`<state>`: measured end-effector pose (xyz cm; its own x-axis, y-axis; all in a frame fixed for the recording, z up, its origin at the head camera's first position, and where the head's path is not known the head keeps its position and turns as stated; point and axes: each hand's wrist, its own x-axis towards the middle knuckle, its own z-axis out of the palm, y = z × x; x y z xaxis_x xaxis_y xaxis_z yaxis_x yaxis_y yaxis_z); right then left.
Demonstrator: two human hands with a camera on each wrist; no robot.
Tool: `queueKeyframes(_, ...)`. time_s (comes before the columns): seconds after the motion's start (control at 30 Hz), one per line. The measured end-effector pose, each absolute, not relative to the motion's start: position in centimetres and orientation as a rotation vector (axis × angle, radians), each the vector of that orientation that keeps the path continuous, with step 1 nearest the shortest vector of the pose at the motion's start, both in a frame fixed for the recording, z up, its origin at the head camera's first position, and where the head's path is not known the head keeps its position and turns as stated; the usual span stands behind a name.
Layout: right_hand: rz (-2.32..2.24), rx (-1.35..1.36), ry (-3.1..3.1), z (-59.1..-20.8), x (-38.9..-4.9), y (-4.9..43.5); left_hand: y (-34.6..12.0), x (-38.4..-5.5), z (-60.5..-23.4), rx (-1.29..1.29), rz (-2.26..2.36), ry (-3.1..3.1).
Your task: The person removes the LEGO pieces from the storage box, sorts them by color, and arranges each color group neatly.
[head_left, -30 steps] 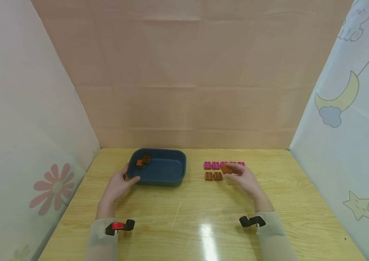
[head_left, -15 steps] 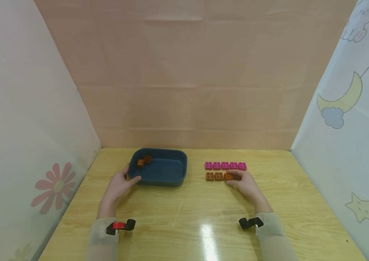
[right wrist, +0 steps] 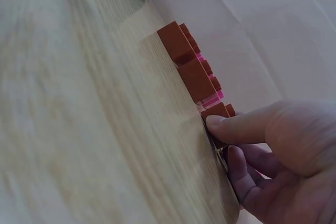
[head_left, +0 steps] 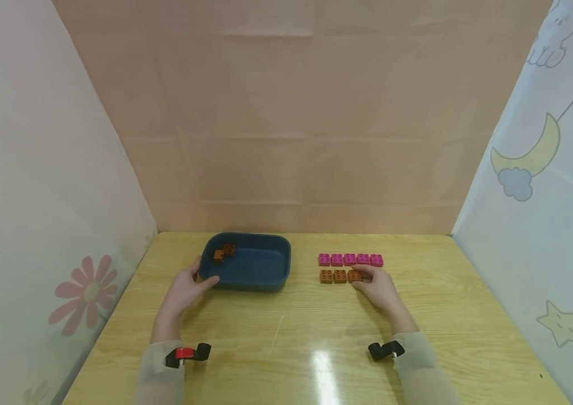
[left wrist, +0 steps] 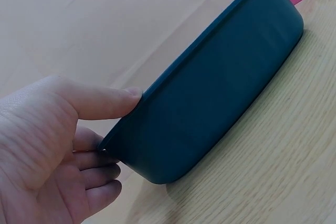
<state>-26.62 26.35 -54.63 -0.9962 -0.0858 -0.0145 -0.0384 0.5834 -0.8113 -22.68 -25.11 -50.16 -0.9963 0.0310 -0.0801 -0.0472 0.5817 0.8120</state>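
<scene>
My right hand (head_left: 377, 285) pinches an orange toy brick (head_left: 354, 275) between thumb and fingers, at the right end of a short row. To its left in that row stand two more orange bricks (head_left: 333, 276), studs up. In the right wrist view the thumb lies along the side of the held brick (right wrist: 216, 110), low at the tabletop. My left hand (head_left: 184, 288) holds the near left corner of a dark blue tray (head_left: 246, 286). The left wrist view shows the thumb on the tray's rim (left wrist: 184, 61) and the other fingers curled by its end. Two orange bricks (head_left: 219, 256) lie inside the tray.
Behind the orange row runs a straight row of several pink bricks (head_left: 350, 260). A brown backdrop (head_left: 296, 140) rises at the table's far edge. Patterned side walls (head_left: 535, 236) close in the wooden table (head_left: 266, 337) left and right.
My right hand has brought the orange brick down and toward me, from in front of the pink row to the end of the orange row. The left hand keeps its place on the tray.
</scene>
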Motion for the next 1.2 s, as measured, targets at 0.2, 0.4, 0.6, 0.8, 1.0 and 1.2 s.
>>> queueKeyframes(0.2, -1.416, -0.117, 2.767, -54.5, -26.6, 26.1, -25.2, -22.6, -50.4, -0.016, 1.378, 2.745)
queueKeyframes(0.4, -1.442, -0.119, 2.747, -54.4, -26.6, 26.0, -25.4, -22.6, -50.4, -0.023, 1.383, 2.746)
queueKeyframes(0.6, -1.472, -0.093, 2.718, -53.9, -26.5, 26.1, -25.3, -22.6, -50.4, -0.030, 1.365, 2.755)
queueKeyframes(0.8, -1.480, -0.069, 2.762, -52.4, -26.2, 25.6, -25.0, -22.9, -50.3, -0.022, 1.366, 2.755)
queueKeyframes(1.0, -1.576, -0.215, 2.883, -49.8, -26.3, 20.8, -24.9, -22.8, -50.1, -0.028, 1.407, 2.723)
queueKeyframes(1.2, -1.764, -0.442, 2.692, -48.5, -27.1, 12.0, -25.0, -22.7, -50.2, -0.041, 1.447, 2.701)
